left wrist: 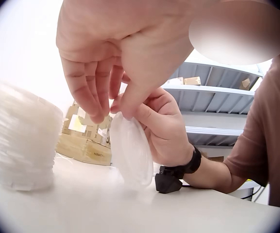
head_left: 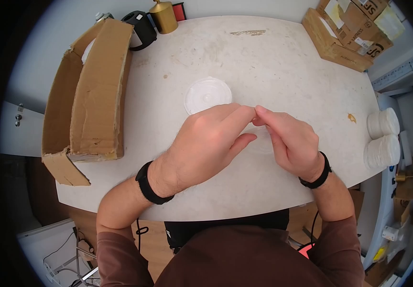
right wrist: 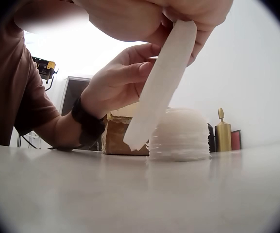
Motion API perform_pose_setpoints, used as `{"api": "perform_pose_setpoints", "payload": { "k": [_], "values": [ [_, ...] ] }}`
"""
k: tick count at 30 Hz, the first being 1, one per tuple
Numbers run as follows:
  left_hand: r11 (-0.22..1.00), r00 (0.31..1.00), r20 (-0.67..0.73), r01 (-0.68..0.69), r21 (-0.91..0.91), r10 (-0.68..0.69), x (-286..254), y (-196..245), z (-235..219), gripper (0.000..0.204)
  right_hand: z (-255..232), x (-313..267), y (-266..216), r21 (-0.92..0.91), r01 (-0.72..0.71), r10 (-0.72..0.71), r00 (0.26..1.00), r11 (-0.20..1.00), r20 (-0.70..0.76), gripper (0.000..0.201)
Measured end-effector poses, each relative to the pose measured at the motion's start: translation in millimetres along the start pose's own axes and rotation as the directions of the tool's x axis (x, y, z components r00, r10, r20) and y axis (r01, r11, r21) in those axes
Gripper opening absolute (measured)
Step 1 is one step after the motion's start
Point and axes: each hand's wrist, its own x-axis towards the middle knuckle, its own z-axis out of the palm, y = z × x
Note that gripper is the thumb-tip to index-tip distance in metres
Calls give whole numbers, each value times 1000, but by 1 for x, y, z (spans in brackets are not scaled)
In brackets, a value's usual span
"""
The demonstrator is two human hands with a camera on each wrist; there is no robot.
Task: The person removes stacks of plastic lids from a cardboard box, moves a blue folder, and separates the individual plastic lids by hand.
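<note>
Pinched at its upper edge by my right hand [head_left: 295, 146], a translucent white plastic lid [right wrist: 159, 87] stands on edge, tilted, close over the table. In the left wrist view its round face [left wrist: 130, 150] shows below the fingers. My left hand [head_left: 211, 136] arches over from the other side, its thumb at the lid's upper rim and its fingers loosely extended, apart from the thumb. In the head view the two hands' fingertips meet and cover most of the lid. Beyond the left hand stands a stack of similar lids [head_left: 208, 94].
A long open cardboard box [head_left: 99, 91] lies at the left. Behind it are a black kettle [head_left: 139, 29] and a gold canister [head_left: 163, 18]. More cardboard boxes [head_left: 347, 36] sit at the back right. Two white round stacks [head_left: 383, 138] stand at the right edge.
</note>
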Motion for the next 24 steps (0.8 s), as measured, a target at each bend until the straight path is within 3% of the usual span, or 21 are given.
{"api": "perform_pose_setpoints", "payload": {
  "k": [3, 5, 9, 11, 12, 13, 14, 15, 16, 18, 20, 21, 23, 24],
  "values": [
    [996, 995, 41, 89, -23, -88, 1, 12, 2, 43, -3, 0, -2, -16, 1, -1, 1000, 1000, -3, 59],
    [969, 977, 85, 205, -140, -195, 0, 15, 5, 42, -4, -1, -2, -37, 2, -3, 1000, 999, -14, 59],
    [949, 966, 87, 256, -185, -244, 0, 16, 2, 40, -1, 0, -4, -42, 35, -39, 996, 998, -78, 55],
    [995, 992, -92, 86, -44, -90, 3, 11, -6, 39, -4, 2, -6, -33, 20, -23, 994, 999, -106, 52],
    [995, 992, -91, 87, -45, -91, 5, 7, -10, 39, -10, 3, -7, -53, -70, 68, 997, 996, -39, 48],
    [1000, 991, -137, 7, 20, -4, 7, 3, -14, 39, -13, 3, -8, -78, -157, 160, 987, 984, 26, 43],
    [994, 981, -177, -69, 89, 84, 7, 1, -16, 39, -12, 4, -6, -78, -157, 160, 987, 984, 25, 43],
    [994, 981, -177, -69, 90, 84, 7, 1, -17, 39, -9, 6, -2, -63, -90, 90, 996, 994, -15, 41],
    [995, 981, -176, -65, 76, 78, 5, 1, -17, 43, -7, 6, 1, -51, -22, 19, 998, 998, -55, 38],
    [996, 982, -177, -60, 64, 70, 5, 3, -15, 48, -4, 2, -1, -62, -27, 21, 996, 998, -87, 39],
    [998, 959, -278, 40, -43, -50, 8, 7, -8, 68, -3, 0, -1, -72, -34, 25, 993, 997, -119, 39],
    [998, 959, -279, 40, -43, -50, 7, 7, -7, 68, -4, -1, 0, -67, -38, 28, 988, 997, -151, 40],
    [968, 976, -127, 150, -202, -177, 4, 8, -4, 88, -5, -4, 1, -62, -42, 30, 982, 997, -184, 42],
    [968, 976, -127, 149, -202, -177, 3, 9, -2, 88, -4, -6, 2, -33, -28, 24, 991, 999, -131, 42]
  ]
}}
